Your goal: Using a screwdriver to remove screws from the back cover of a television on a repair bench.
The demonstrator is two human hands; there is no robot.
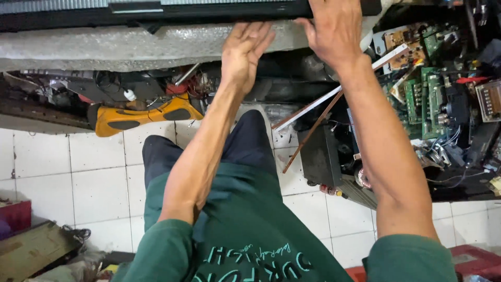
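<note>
**Two hands on a long black panel**

A long black panel (209,9) lies flat across the top of the view. It looks like a flat screen, but that is hard to tell. It rests on a sheet of grey bubble wrap (104,47) that covers the desk (31,62). Both hands are up at its near edge.

The right hand (334,28) lies on top of the panel with its fingers (326,8) spread flat, pressing down, not gripping. The left hand (245,49) is just below the edge, open, with its fingers (255,34) touching the underside or the wrap; which one is hard to see.

I think a big thin thing like this should be handled slowly, with flat open hands set wide apart, so it does not bend or slip off the soft wrap.

Under the desk is a dark, crowded space. It holds a yellow and black hoverboard (141,116), tangled wires and black boxes. On the right is a pile of green circuit boards (430,99). A white strip (339,89) and a thin brown rod (313,130) lean out over the white floor tiles (94,172).
</note>
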